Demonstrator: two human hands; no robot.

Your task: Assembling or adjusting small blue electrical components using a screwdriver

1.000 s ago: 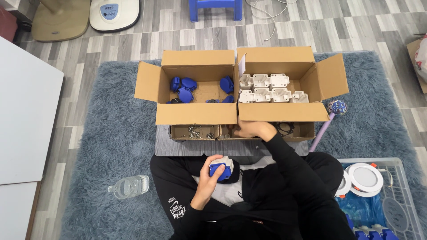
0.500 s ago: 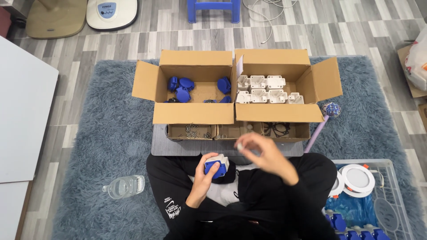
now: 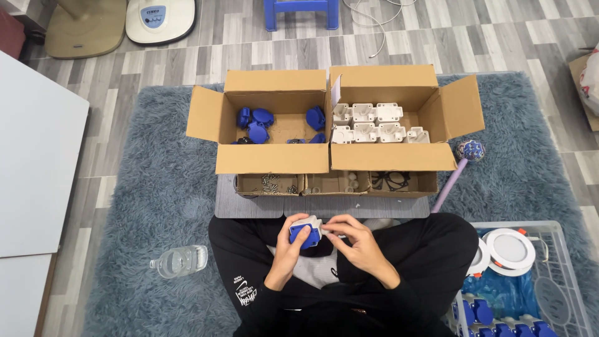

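The left hand [image 3: 288, 248] is clamped around a small blue-and-white part [image 3: 306, 232] held over the lap; the right hand [image 3: 362, 243] meets it from the right, fingertips pinched against the part's white side.

Just beyond both hands lie three shallow cardboard trays [image 3: 337, 183] in a row, holding screws, small white bits and black rings. Farther out stand two open cardboard boxes side by side: the left box [image 3: 272, 159] holds about six blue parts [image 3: 257, 123], the right box [image 3: 393, 157] seven white housings [image 3: 373, 122]. A small white label [image 3: 336, 91] stands on the wall between them.

To the right of the right hand sits a clear plastic crate [image 3: 564, 265] with white round discs and more blue parts; a purple stick [image 3: 450, 183] lies beyond it. Left of the left hand, one clear water bottle [image 3: 179, 261] lies on the shaggy blue-grey rug [image 3: 156, 187], which covers a grey plank floor [image 3: 518, 37]. A white board [image 3: 34, 156] lies far left.
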